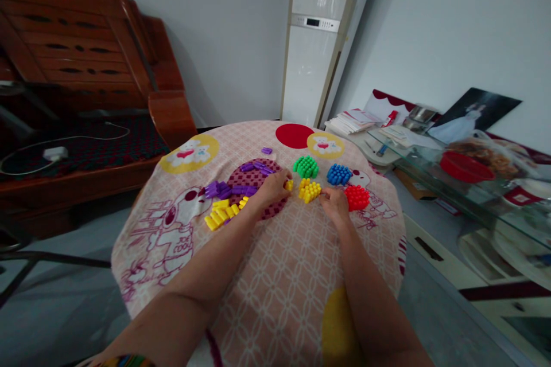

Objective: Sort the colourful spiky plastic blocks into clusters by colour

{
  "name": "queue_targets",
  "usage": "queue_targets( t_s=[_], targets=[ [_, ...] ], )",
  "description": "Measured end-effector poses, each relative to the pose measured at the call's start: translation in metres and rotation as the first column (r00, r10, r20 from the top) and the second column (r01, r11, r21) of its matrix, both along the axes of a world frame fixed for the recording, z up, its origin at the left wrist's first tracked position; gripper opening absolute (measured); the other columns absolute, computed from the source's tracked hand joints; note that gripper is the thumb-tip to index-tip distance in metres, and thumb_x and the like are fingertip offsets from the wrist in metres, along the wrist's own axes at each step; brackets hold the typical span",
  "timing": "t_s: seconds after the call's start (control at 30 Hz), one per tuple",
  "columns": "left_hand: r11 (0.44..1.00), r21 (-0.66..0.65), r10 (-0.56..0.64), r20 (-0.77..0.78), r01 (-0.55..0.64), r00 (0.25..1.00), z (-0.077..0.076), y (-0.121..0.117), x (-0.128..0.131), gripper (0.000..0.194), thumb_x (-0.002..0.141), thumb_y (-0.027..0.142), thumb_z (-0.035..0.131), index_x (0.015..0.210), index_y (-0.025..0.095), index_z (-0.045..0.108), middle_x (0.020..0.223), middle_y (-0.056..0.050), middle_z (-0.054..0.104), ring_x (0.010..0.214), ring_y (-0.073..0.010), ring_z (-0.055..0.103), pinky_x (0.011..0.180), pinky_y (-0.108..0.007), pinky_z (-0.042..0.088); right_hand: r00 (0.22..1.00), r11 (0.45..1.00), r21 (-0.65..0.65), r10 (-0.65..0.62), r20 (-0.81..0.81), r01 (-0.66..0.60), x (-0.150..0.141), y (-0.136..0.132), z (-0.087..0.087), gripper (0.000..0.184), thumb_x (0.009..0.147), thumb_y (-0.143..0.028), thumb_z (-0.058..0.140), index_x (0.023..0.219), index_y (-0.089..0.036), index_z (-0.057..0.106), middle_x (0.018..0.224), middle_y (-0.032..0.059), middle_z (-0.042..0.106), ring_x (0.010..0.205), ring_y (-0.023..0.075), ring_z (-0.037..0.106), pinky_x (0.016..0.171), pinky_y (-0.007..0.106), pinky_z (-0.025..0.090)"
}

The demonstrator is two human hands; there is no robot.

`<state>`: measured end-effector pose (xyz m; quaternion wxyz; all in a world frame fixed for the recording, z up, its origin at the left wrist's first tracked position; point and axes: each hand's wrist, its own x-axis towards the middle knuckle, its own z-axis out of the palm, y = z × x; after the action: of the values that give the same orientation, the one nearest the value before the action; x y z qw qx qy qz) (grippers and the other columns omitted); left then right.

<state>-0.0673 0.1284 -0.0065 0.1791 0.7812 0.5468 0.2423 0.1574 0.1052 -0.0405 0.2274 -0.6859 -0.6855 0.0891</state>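
A round table under a pink cartoon-print cloth (275, 275) carries small plastic building pieces. My left hand (272, 188) is closed in a pinch on a yellow piece (289, 184) beside a yellow cluster (310, 190). My right hand (333, 203) rests curled on the cloth between the yellow cluster and a red cluster (357, 197); what its fingers hold, if anything, is hidden. A green cluster (306, 167) and a blue cluster (339, 174) sit farther back. Loose yellow pieces (221, 213) and loose purple pieces (235, 186) lie to the left.
A dark wooden bench (86, 69) with a cable and charger stands at the left. A tall white air conditioner (312, 40) stands behind the table. A glass-topped table (451, 172) at the right holds papers, a red bowl and a photo.
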Motion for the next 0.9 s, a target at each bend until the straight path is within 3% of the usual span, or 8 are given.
queue_targets(
  t_s=[0.17,0.4,0.8,0.9],
  targets=[
    [0.998,-0.045,-0.041,0.006,0.041,0.999,-0.007,0.006,0.005,0.031,0.065,0.020,0.073,0.096,0.016,0.068,0.087,-0.004,0.071,0.079,-0.0188,0.064,0.073,-0.027,0.048,1.000,1.000,0.001,0.014,-0.010,-0.014,0.000,0.001,0.000,0.029,0.085,-0.023,0.053,0.102,-0.019,0.077,0.087,0.0057,0.075,0.080,0.0185,0.065,0.073,0.026,0.046],
    [0.996,-0.037,-0.076,0.121,0.081,0.990,-0.016,0.017,0.015,0.038,0.061,0.019,0.074,0.099,0.014,0.069,0.085,-0.001,0.071,0.076,-0.0159,0.064,0.072,-0.024,0.049,1.000,1.000,0.008,0.020,0.005,-0.020,0.001,0.001,-0.001,0.030,0.085,-0.024,0.053,0.103,-0.018,0.076,0.090,0.0066,0.075,0.082,0.0188,0.066,0.073,0.026,0.045],
    [0.984,-0.106,-0.120,0.201,0.143,0.972,-0.015,0.012,0.019,0.047,0.062,0.009,0.065,0.108,0.015,0.069,0.092,-0.001,0.074,0.079,-0.0157,0.068,0.075,-0.024,0.054,1.000,1.000,-0.011,0.000,0.014,0.000,0.000,0.002,-0.001,0.029,0.085,-0.025,0.054,0.102,-0.018,0.077,0.087,0.0071,0.075,0.079,0.0189,0.065,0.071,0.026,0.045],
    [0.994,-0.061,-0.077,0.160,0.088,0.984,-0.012,0.009,0.017,0.053,0.063,0.007,0.064,0.115,0.015,0.067,0.103,-0.006,0.074,0.081,-0.0165,0.069,0.078,-0.025,0.054,1.000,1.000,-0.006,-0.010,0.011,0.011,0.000,0.003,-0.001,0.029,0.085,-0.026,0.055,0.103,-0.020,0.077,0.086,0.0063,0.075,0.079,0.0187,0.066,0.070,0.026,0.045]
  ],
)
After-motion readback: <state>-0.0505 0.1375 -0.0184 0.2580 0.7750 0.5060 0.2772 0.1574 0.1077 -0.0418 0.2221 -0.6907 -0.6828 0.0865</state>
